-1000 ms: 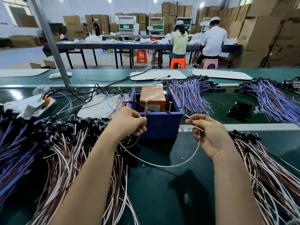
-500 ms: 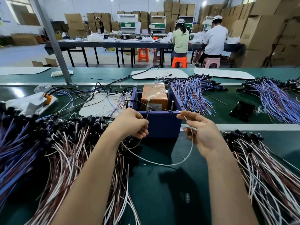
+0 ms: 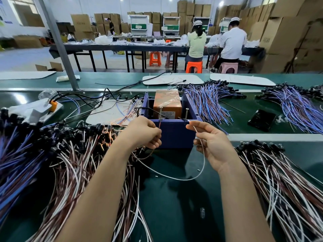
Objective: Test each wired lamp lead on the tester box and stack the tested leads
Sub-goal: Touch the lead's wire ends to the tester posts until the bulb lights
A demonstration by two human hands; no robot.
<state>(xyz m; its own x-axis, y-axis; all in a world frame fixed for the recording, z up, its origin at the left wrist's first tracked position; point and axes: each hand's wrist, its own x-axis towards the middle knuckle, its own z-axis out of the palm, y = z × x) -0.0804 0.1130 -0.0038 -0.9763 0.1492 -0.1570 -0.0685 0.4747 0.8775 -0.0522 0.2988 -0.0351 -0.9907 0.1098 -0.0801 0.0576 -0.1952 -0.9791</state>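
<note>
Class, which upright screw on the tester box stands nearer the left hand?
The left screw, just above the left hand; the other screw stands by the right hand.

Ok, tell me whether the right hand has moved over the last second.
Yes: the right hand has shifted left, closer to the tester box.
</note>
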